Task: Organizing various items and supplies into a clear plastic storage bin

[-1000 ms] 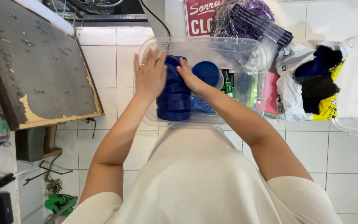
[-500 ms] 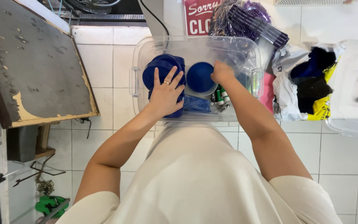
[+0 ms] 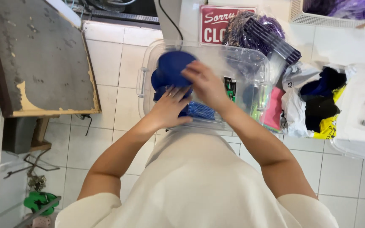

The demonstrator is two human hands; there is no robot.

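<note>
left hand (image 3: 170,110), fingers spread flat, steadies a stack of dark blue bowls (image 3: 165,82) inside a clear plastic bin (image 3: 258,63) on the white tiled floor (image 3: 115,63), with a worn grey board (image 3: 39,59) off to its left. right hand (image 3: 205,84), just beside it, pinches the rim of the top blue bowl (image 3: 174,65), tilted above the stack. to seat it well, judging from the tilt, the bowl should be levelled and centred over the stack while the flat palm keeps the pile from sliding; further right lie a crumpled bag of clothes (image 3: 317,101) and a white lid (image 3: 364,114).
</note>
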